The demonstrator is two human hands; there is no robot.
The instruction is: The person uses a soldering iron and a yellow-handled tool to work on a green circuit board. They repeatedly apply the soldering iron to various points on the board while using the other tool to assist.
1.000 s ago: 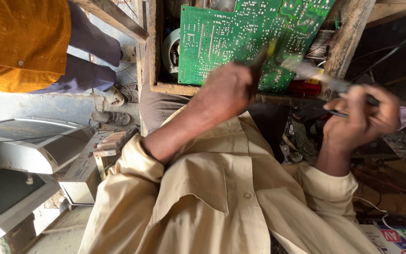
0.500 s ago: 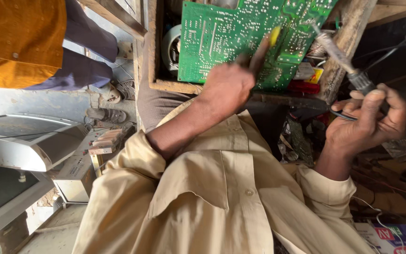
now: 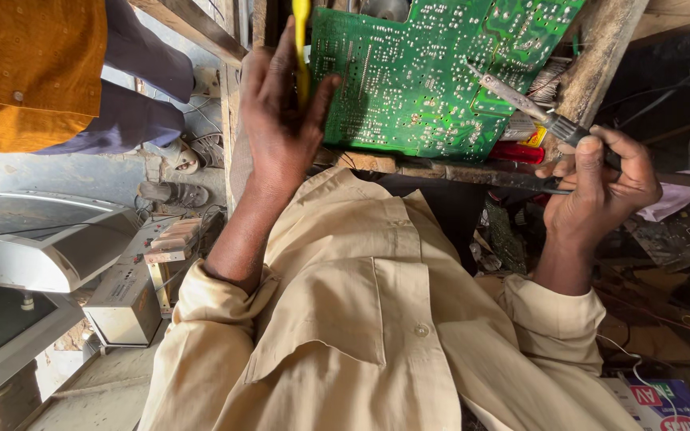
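In the upper middle of the frame a green circuit board [image 3: 433,72] stands tilted inside a wooden frame [image 3: 600,56], its solder side, dotted with small silver joints, facing the camera. The person's left hand [image 3: 281,120], left of centre, is raised at the board's left edge; its fingers [image 3: 281,60] are loosely spread and pressed around a yellow tool [image 3: 303,44] that runs upward out of the top of the frame, the thumb [image 3: 319,100] touching the board's edge. At the right of the frame the right hand [image 3: 596,183] is closed around the dark handle of a soldering iron [image 3: 537,108], whose metal shaft slants up and to the left so that its tip lies over the board's right half; whether the tip touches the board cannot be told. Just below the board's lower right corner sits a red component [image 3: 517,152]. Beige shirt sleeves [image 3: 345,319] fill the lower middle. At the lower left stands a grey monitor casing [image 3: 33,247], and in the upper left another person in an orange garment [image 3: 17,72] is partly in view.
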